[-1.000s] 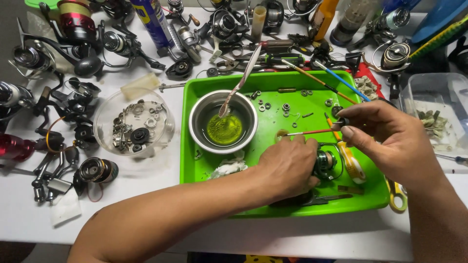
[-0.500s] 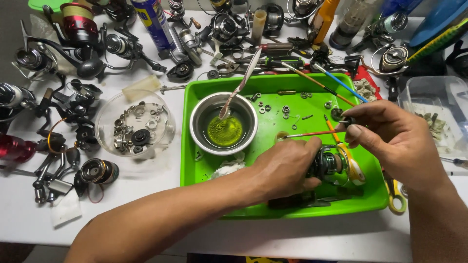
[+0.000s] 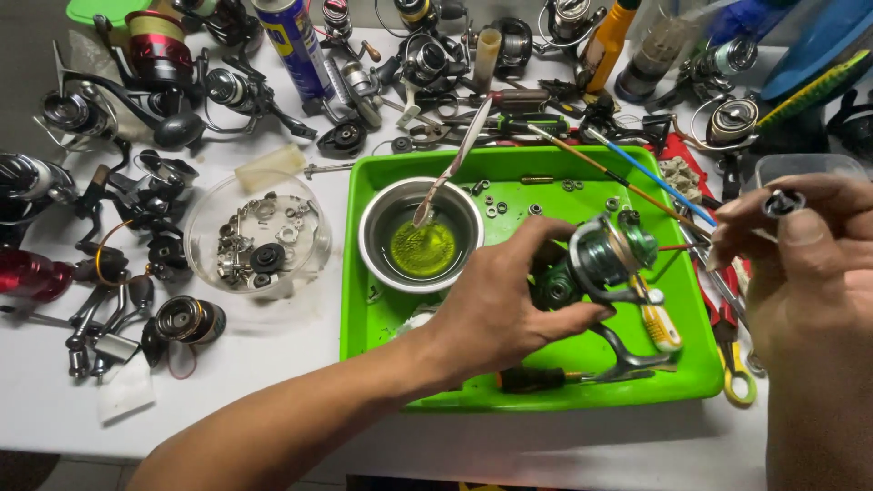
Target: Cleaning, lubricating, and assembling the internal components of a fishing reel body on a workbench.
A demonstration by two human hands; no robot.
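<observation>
Fingers point(image 3: 555, 238) of the left hand point(image 3: 496, 305) are wrapped around a green spinning reel point(image 3: 600, 264), holding it just above the green tray point(image 3: 536, 386), right of the steel bowl point(image 3: 420, 235). Over at the right hand point(image 3: 805, 264), beyond the tray's right edge, thumb and fingertips pinch a small dark round part point(image 3: 784, 202), well apart from the reel.

By the look of it, the reel is partly stripped: one small piece is off and in the right hand, while the spool and bail seem to sit in place on the body. Loose washers and screws point(image 3: 509, 207) lie on the tray floor behind the bowl, and more stripped parts fill a clear dish point(image 3: 257, 244) on the desk point(image 3: 273, 400) left of the tray. Much appears left to do, since the reel body itself looks unopened.

Yellowish-green liquid sits in the bowl with a brush point(image 3: 452, 164) leaning in it. What the pinched part is cannot be told; it is too small. Most of the reel's body is covered by the left palm, and a dark-handled tool point(image 3: 532, 377) at the tray's front is partly hidden under the wrist.
</observation>
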